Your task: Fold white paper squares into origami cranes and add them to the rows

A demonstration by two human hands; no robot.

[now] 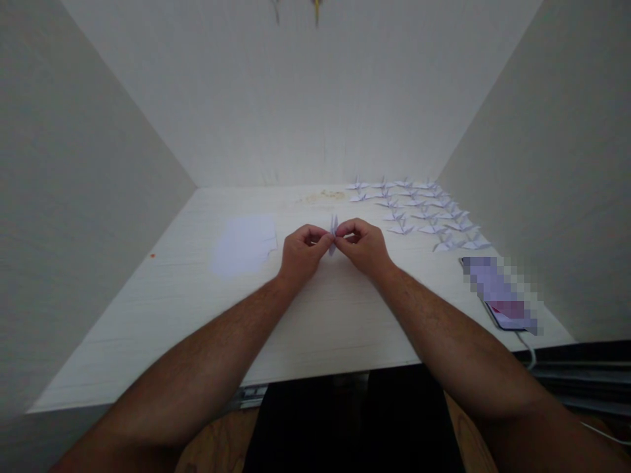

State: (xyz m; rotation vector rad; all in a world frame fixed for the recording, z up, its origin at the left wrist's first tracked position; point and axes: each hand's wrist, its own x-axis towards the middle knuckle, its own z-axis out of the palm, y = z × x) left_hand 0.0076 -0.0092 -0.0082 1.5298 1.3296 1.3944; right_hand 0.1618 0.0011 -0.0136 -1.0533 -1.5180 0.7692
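Observation:
A small folded piece of pale lilac paper [334, 231] stands upright between both my hands over the middle of the white table [197, 328]. My left hand [302, 253] pinches its left side with curled fingers. My right hand [363, 246] pinches its right side in the same way. Both hands hover just above or rest on the tabletop; which one I cannot tell.
Several finished lilac paper cranes [419, 209] lie in rows at the back right. A stack of lilac paper sheets [245, 244] lies left of my hands. A phone [500, 291] with a cable sits at the right edge. White walls enclose the table on three sides.

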